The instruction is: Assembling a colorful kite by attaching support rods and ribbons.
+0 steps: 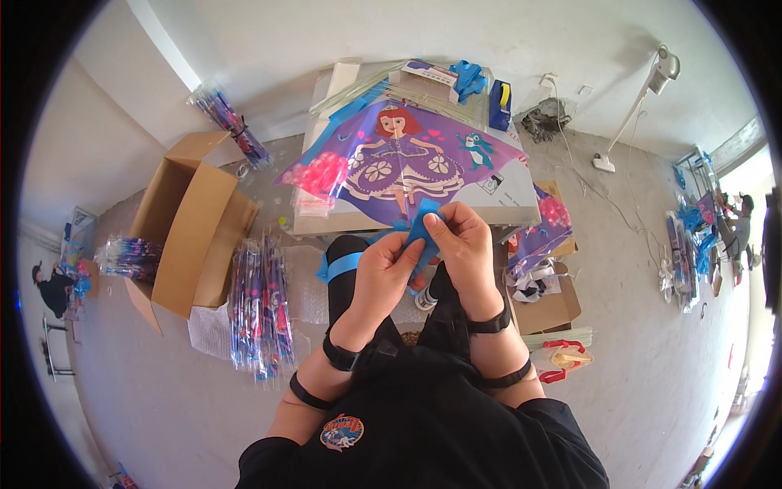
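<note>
Between my two hands, just off the near edge of the table (pixel 529 214), a blue fabric strip (pixel 422 238) is pinched. My left hand (pixel 381 275) grips its lower part with thumb and fingers. Higher up, my right hand (pixel 466 244) presses its thumb on the strip near the upper end. Beyond them a purple kite (pixel 399 159) printed with a red-haired figure in a gown lies spread over the table. The strip's top end meets the kite's lower tip; whether they are joined I cannot tell. More blue strip (pixel 344 265) lies across my left leg.
Thin pale rods (pixel 346 99) and a blue tape dispenser (pixel 500 104) sit at the table's back. An open cardboard box (pixel 183 236) and bundles of wrapped kites (pixel 261 301) stand left. At right are another carton (pixel 550 308) and a stick vacuum (pixel 631 114). Other people work far off.
</note>
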Demonstrator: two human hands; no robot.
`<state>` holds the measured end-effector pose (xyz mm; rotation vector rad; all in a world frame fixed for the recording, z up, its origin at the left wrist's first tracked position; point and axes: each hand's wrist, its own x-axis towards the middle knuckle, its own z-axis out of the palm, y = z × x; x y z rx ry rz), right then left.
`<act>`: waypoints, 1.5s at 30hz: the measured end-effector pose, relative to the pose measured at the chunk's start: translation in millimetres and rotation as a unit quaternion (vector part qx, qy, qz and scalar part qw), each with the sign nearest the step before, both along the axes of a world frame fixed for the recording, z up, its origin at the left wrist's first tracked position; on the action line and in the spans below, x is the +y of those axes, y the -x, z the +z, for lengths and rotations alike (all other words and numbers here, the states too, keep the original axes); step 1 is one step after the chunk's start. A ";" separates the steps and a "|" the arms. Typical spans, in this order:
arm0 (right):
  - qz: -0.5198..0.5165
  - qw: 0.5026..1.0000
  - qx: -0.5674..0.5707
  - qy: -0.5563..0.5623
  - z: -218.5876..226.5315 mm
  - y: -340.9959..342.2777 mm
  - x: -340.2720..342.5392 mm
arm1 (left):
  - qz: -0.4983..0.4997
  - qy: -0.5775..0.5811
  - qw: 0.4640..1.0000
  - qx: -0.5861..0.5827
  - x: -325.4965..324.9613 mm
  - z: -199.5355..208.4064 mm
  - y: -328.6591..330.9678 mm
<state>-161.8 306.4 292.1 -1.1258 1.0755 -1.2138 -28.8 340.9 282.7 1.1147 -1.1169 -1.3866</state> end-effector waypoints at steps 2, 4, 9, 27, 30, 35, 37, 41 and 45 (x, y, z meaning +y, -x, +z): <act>-0.001 1.000 -0.015 0.008 -0.7 -2.1 0.1 | -0.006 0.007 1.000 0.011 -0.6 0.2 -0.1; -0.008 1.000 -0.027 0.013 -1.4 -3.6 1.0 | 0.002 0.008 1.000 0.003 -2.3 0.4 -0.7; -0.010 0.997 -0.062 0.034 -4.1 -4.8 0.1 | 0.018 0.007 1.000 0.001 -3.5 1.6 -2.2; -0.041 0.998 -0.008 0.057 -8.6 -6.3 -1.0 | 0.048 0.000 0.999 0.007 -5.0 -0.4 -3.7; -0.017 0.997 -0.035 0.073 -7.7 -5.3 0.4 | 0.066 0.013 0.998 -0.001 -5.1 -0.2 -3.8; 0.011 0.996 0.075 0.040 -6.0 0.2 -0.7 | 0.060 0.017 0.998 -0.006 -5.9 -1.4 -4.0; 0.002 0.995 0.088 0.040 -6.0 -1.3 -0.2 | 0.064 0.024 0.998 -0.014 -5.5 -1.9 -4.4; -0.009 0.996 0.074 0.051 -4.3 -3.7 0.7 | 0.044 0.022 0.999 0.000 -5.7 -1.1 -5.5; -0.015 0.991 0.110 0.076 -2.3 -4.2 0.5 | 0.048 0.019 0.999 -0.001 -6.1 0.6 -5.2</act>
